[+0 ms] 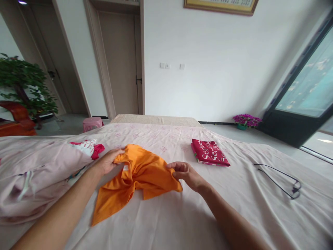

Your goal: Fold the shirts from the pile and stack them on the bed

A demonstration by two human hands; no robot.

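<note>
An orange garment (145, 166) lies crumpled on the pale bed cover (161, 222), and a small white label shows near its gathered upper edge. Its exact kind is hard to tell from the folds. My left hand (110, 161) is closed on the garment's upper left corner, with the fingertips partly hidden by cloth. At the right edge, my right hand (184, 173) pinches the fabric between thumb and fingers. Part of the garment spreads toward me at the lower left, and another part reaches under my right hand.
A folded red cloth with white lettering (210, 152) lies right of the garment. Dark-framed glasses (283, 182) rest farther right. At left are piled pinkish fabric (52, 173) and a red-and-white cloth (90, 148). A pink stool (93, 124) stands beyond the bed.
</note>
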